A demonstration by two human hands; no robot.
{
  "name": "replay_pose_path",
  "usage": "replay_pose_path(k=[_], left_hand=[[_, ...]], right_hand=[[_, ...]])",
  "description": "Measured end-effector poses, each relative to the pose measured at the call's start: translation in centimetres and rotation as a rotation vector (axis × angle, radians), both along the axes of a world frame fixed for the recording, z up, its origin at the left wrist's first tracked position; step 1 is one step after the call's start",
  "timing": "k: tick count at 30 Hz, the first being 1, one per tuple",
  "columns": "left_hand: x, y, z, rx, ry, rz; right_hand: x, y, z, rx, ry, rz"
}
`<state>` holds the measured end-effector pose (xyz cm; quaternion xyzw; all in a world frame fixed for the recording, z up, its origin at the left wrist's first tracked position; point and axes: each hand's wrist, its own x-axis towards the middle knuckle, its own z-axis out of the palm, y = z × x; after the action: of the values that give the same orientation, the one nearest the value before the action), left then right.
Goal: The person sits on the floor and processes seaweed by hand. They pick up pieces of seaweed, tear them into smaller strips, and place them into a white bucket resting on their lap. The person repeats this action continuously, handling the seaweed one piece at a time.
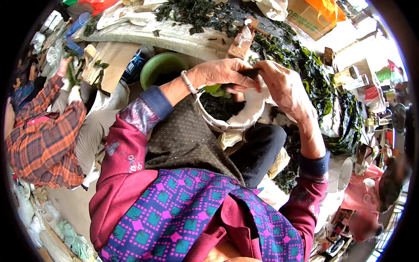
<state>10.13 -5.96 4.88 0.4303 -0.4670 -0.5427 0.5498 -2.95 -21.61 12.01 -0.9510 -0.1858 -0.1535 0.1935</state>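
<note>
My left hand (221, 73), with a bracelet at the wrist, is held over a round white tub (253, 109) that contains dark green seaweed (217, 106). Close against it on the right, my right hand (278, 82) bends its fingers downward. Between the fingertips of both hands is a small dark piece, probably seaweed; its ends are hidden by the fingers. A brighter green frond (212, 89) shows below my left palm. Just beyond the hands, a wooden block (240, 46) with a peg stands at the table's edge.
Wet seaweed (304, 62) is heaped along the table at the right. A green bucket (163, 65) stands left of the tub. A co-worker in a plaid shirt (49, 140) sits at the left beside a board (109, 62). A cardboard box (304, 19) lies at the far side.
</note>
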Motion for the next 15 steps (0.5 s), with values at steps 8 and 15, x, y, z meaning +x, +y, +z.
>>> replay_pose_path(k=[8, 15], left_hand=[[-0.1, 3.3, -3.0, 0.179, 0.096, 0.338], [-2.1, 1.5, -7.2, -0.238, 0.708, 0.733]], right_hand=[[-0.1, -4.2, -6.4, -0.137, -0.087, -0.162], [1.2, 0.8, -13.0, -0.022, -0.149, -0.257]])
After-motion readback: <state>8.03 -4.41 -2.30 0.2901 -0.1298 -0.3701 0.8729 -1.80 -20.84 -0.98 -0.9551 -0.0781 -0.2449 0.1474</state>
